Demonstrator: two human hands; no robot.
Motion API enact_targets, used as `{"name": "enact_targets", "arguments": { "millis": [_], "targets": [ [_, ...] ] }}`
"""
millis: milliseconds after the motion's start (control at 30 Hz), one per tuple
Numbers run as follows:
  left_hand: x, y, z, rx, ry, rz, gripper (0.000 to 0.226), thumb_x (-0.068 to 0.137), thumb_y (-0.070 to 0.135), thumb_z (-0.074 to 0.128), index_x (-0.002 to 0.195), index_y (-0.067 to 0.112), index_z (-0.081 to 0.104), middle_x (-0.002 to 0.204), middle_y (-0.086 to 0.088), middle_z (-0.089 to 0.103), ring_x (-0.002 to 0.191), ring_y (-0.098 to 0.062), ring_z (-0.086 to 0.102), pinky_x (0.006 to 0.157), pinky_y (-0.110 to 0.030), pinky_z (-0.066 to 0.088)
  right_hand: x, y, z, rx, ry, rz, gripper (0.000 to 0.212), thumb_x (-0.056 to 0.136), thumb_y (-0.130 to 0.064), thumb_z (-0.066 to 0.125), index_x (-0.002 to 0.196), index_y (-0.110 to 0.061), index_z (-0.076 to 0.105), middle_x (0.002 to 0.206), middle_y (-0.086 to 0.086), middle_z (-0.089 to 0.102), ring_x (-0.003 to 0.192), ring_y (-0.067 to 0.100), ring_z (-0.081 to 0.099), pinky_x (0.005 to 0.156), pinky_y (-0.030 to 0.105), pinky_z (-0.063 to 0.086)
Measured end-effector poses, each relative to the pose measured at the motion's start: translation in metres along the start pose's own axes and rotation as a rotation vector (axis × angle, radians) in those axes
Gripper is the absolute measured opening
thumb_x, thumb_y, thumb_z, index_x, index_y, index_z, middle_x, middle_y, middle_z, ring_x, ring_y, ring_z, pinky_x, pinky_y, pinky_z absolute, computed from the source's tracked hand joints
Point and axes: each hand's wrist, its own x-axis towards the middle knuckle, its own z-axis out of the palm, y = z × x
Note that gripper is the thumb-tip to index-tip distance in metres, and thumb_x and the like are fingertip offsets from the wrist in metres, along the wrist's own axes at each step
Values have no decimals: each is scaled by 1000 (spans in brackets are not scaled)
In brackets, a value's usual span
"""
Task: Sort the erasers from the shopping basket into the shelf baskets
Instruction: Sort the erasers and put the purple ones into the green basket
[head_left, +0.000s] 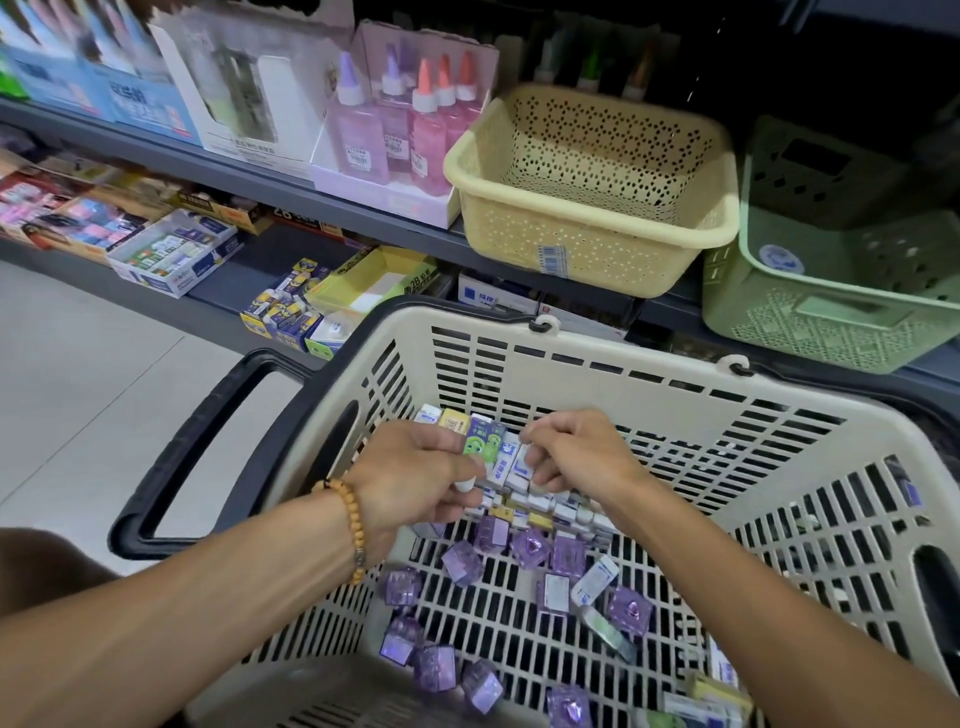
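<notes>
We judge task barely begun: erasers (524, 525) all in shopping basket (675, 384); yellow basket (587, 239), green basket (831, 312) look empty. Left hand (415, 475), right hand (576, 452) pinch erasers.

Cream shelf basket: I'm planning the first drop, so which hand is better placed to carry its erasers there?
Probably the right hand: it pinches white erasers and sits more directly below the cream basket. The left hand, also gripping erasers, is farther left.
</notes>
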Motion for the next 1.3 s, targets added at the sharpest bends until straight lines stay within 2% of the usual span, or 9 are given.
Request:
{"name": "enact_targets", "arguments": {
  "millis": [133,300,400,533,667,833,1000,1167,1300],
  "targets": [
    [-2,-1,4,52,-85,41,22,82,5,74,102,6,64,88,-14,75,73,-21,74,56,-20,54,-25,-13,-5,106,-183,-81,21,92,-33,66,97,-13,72,77,2,71,63,14,66,57,22,52],
    [-7,-9,24,208,-284,124,20,83,11,74,101,8,67,83,-5,75,78,-18,74,64,-23,57,-52,-17,-25,-27,-183,-69,10,90,-18,69,97,-9,69,71,4,69,61,11,64,58,23,52],
    [-9,-22,39,469,-402,209,17,83,22,75,97,18,68,83,4,71,77,-7,71,64,-19,55,-71,-10,-60,-108,-91,-59,10,91,-19,69,95,-10,67,68,-1,67,61,10,64,58,22,53],
    [4,-42,72,877,-555,404,42,80,32,77,117,22,59,110,5,63,95,-3,61,77,-11,47,-98,5,-101,-149,2,-69,16,90,-24,69,94,-9,63,61,-8,62,57,5,63,57,19,52],
    [26,-69,112,1451,-607,669,76,83,46,70,145,20,34,142,-7,44,126,-23,46,102,-33,43,-114,17,-114,-125,32,-84,9,92,-19,67,92,-11,61,66,-1,60,56,6,59,54,17,49],
    [39,-93,138,1873,-506,911,86,85,57,59,148,14,20,151,-17,31,136,-34,34,110,-46,34,-120,12,-114,-185,64,-205,13,93,-21,65,93,-9,60,66,1,60,62,14,65,61,25,54],
    [40,-103,137,1795,-489,996,45,91,29,59,130,13,42,115,-9,59,109,-30,56,98,-43,43,-119,6,-117,-228,87,-249,18,93,-24,66,100,-9,61,66,1,62,67,16,67,72,38,58],
    [37,-105,131,1715,-496,945,52,89,36,63,128,13,39,107,-4,57,96,-24,56,94,-40,47,-115,2,-113,-236,104,-264,19,92,-24,67,100,-7,62,67,3,63,62,13,65,73,42,58],
    [33,-102,127,1613,-459,1115,9,95,23,55,91,15,54,76,-3,62,73,-24,60,68,-32,49,-114,5,-112,-261,95,-254,19,92,-24,67,101,-8,62,69,1,63,65,13,66,73,39,58]
  ]
}}
